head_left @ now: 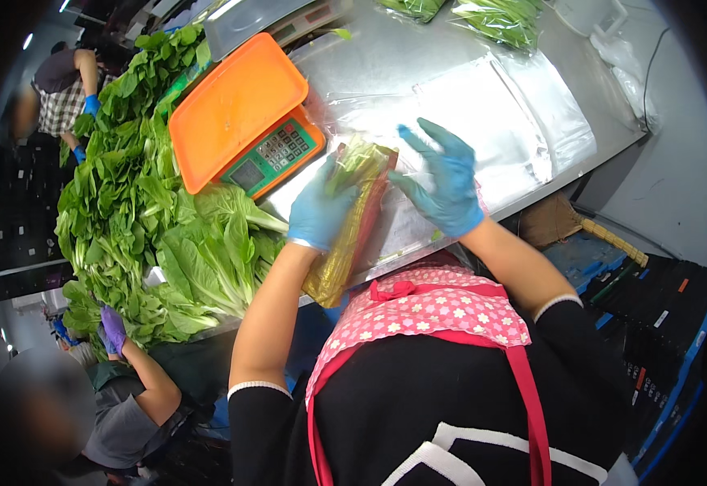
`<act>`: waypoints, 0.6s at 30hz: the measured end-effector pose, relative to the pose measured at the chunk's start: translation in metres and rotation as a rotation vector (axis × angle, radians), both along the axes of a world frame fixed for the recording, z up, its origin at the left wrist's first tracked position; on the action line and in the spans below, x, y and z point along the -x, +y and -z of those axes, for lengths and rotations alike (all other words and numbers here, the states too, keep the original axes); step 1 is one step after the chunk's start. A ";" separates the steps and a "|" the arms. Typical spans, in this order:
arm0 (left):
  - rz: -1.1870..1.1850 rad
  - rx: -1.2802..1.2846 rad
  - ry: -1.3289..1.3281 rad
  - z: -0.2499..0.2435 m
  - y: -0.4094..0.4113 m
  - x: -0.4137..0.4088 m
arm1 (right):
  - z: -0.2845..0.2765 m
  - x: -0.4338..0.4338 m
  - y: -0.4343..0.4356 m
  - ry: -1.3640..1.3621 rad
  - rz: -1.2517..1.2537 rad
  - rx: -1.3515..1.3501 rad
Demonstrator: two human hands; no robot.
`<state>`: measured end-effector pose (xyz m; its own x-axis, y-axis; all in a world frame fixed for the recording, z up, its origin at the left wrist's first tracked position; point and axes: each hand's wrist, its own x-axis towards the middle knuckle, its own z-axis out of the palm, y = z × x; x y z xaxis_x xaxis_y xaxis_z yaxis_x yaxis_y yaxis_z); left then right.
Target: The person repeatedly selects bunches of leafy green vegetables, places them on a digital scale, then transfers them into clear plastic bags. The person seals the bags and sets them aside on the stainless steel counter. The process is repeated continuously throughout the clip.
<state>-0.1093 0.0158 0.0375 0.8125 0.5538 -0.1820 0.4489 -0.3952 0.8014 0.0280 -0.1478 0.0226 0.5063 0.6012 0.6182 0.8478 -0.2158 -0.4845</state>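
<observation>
My left hand (323, 203), in a blue glove, grips a long bundle of greens in a yellow and red printed plastic bag (353, 225), tilted at the metal table's front edge. Pale stalks show at the bundle's upper end. My right hand (441, 173), gloved too, is just right of the bundle with fingers spread and holds nothing; its fingertips are slightly blurred. Clear plastic bags (481, 115) lie flat beyond it. An orange digital scale (238, 109) with an empty tray stands to the left of the bundle.
A large heap of loose leafy greens (129, 200) covers the left side. Bagged greens (499, 21) lie at the far edge, near another metal scale (250, 21). Two people with gloved hands are at the heap. Black crates (657, 304) are stacked at the right, below the table (384, 54).
</observation>
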 end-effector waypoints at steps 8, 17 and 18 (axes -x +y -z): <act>0.097 -0.008 -0.158 0.059 0.013 0.000 | 0.065 0.036 0.000 0.945 0.192 0.186; -0.285 -0.405 -0.131 0.010 -0.020 -0.030 | 0.063 0.081 0.030 1.239 -0.004 0.149; -0.237 -0.432 0.006 0.012 -0.026 -0.033 | 0.079 0.079 0.029 1.450 -0.065 0.170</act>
